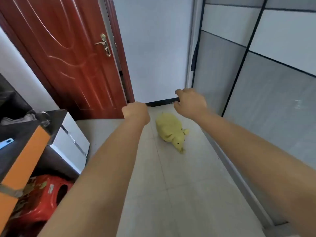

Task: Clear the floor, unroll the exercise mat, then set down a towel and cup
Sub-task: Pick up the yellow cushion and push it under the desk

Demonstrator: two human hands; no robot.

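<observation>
We saw a yellow soft plush toy (171,131) lying on the pale tiled floor (188,194), near the dark skirting at the foot of the white wall (153,48). Both bare arms reached out above the toy. The left hand (136,113) was curled into a loose fist, holding nothing. The right hand (190,102) had its fingers bent, thumb apart, holding nothing. Left of the toy stood the red-brown wooden door (68,57); farther left, a white box (71,141) and a red plastic stool (44,195).
</observation>
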